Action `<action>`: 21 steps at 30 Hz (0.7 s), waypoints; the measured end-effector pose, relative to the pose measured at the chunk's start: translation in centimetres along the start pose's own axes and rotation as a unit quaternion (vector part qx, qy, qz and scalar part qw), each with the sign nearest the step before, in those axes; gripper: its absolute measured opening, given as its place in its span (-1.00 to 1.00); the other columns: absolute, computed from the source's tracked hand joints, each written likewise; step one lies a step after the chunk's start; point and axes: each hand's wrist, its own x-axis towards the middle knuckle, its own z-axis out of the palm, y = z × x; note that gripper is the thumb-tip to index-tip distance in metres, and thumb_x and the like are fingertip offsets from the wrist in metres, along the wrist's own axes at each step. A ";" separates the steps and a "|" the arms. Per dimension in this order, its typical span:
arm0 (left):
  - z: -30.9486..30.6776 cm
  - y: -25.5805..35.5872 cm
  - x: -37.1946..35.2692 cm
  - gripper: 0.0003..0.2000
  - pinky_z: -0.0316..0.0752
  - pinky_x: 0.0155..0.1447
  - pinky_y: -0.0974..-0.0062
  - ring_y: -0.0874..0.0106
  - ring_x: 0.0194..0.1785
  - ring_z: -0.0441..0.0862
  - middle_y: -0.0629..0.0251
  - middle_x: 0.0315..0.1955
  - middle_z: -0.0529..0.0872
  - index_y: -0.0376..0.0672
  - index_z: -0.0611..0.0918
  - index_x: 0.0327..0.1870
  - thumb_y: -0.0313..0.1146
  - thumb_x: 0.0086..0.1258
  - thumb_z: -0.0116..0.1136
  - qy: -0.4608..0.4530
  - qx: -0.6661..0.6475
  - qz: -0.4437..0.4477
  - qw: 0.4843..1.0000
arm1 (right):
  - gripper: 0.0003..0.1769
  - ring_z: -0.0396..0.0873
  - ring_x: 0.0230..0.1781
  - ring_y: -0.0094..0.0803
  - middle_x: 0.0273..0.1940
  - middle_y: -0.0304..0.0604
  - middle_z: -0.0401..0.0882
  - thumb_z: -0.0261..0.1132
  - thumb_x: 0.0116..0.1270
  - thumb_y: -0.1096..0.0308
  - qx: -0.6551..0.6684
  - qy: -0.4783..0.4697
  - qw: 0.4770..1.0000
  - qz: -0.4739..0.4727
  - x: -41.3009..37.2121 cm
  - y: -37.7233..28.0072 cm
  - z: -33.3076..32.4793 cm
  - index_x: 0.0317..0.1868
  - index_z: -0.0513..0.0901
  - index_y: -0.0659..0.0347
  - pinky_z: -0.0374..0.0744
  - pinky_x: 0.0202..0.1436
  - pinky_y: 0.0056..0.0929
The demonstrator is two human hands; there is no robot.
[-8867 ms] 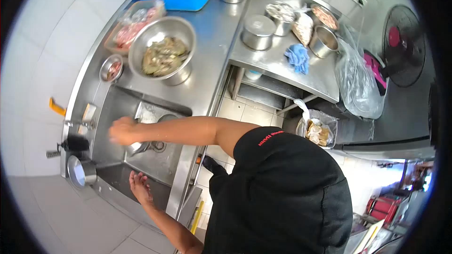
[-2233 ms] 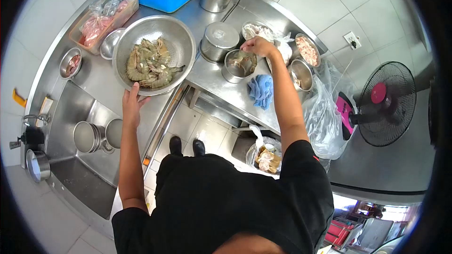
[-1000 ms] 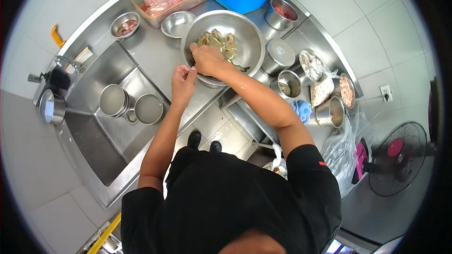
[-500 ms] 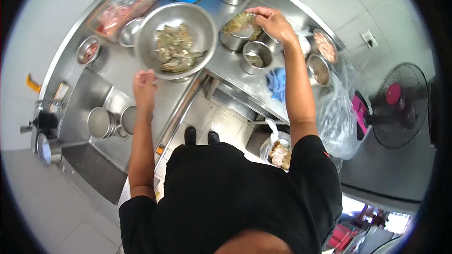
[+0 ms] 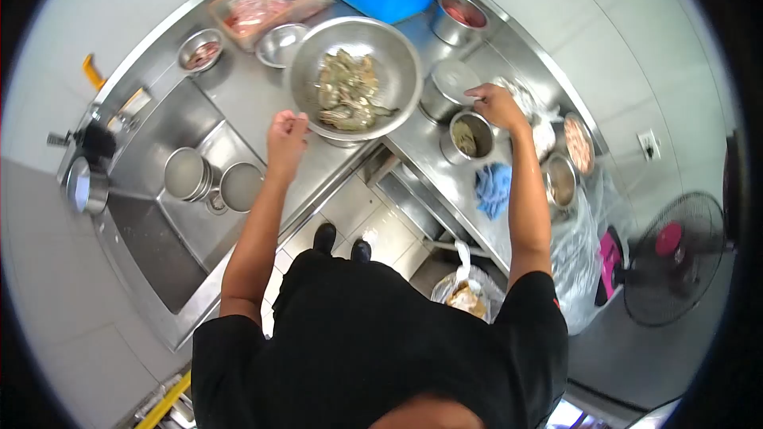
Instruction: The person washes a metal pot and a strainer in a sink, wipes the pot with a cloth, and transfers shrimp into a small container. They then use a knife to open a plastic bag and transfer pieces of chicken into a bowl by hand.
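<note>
Steel pot (image 5: 455, 151) now held the prawn carried a moment before; right hand (image 5: 497, 103) hovered, fingers spread, empty; left hand (image 5: 286, 129) curled loosely beside the prawn bowl (image 5: 401, 71)

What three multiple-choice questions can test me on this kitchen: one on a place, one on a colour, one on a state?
1. Where is the right hand?
A) in the sink
B) by the small pot
C) on the fan

2. What colour is the cloth?
A) red
B) blue
C) white

3. What is the state of the big bowl?
A) empty
B) upside down
C) holding shrimp

Answers:
1. B: the right hand hovers at the small pot's rim.
2. B: the cloth is plainly blue.
3. C: the big bowl stands upright with shrimp heaped inside.
</note>
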 end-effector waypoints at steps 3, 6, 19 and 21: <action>0.0 -0.1 0.1 -0.82 0.29 -0.43 0.67 0.63 -0.34 0.49 0.44 -0.40 0.55 -0.10 0.43 -0.21 -0.26 0.37 0.15 -0.009 -0.010 -0.009 1.000 | -0.75 0.62 -0.27 -0.45 -0.29 -0.11 0.70 0.21 0.21 0.38 0.139 0.116 0.975 0.132 3.6 -7.0 -1.8 -0.12 0.68 0.24 0.54 -0.12 -0.44; 0.0 -0.1 0.2 -0.82 0.30 -0.43 0.67 0.63 -0.35 0.48 0.44 -0.40 0.54 -0.11 0.43 -0.22 -0.27 0.37 0.15 -0.016 -0.012 -0.012 1.000 | -0.77 0.62 -0.36 -0.31 -0.32 -0.03 0.68 0.28 0.18 0.30 0.135 0.097 0.986 0.016 8.5 -11.5 -0.1 -0.17 0.68 0.18 0.55 -0.20 -0.38; -1.1 -2.7 1.7 -0.82 0.31 -0.43 0.65 0.66 -0.38 0.44 0.43 -0.43 0.54 -0.16 0.45 -0.24 -0.28 0.37 0.16 -0.022 -0.015 0.001 1.000 | -0.46 0.58 -0.08 0.07 -0.16 0.27 0.60 0.40 -0.10 0.13 -0.004 0.024 0.984 0.179 17.1 -13.9 7.0 -0.16 0.62 0.37 0.52 0.03 -0.16; -1.3 -2.5 1.7 -0.83 0.32 -0.42 0.65 0.66 -0.39 0.44 0.43 -0.43 0.55 -0.15 0.45 -0.24 -0.28 0.37 0.15 -0.006 0.027 0.006 1.000 | -0.51 0.58 -0.13 0.10 -0.21 0.26 0.60 0.36 -0.04 0.12 0.009 0.031 0.989 0.143 16.4 -13.4 6.9 -0.17 0.63 0.32 0.52 -0.03 -0.14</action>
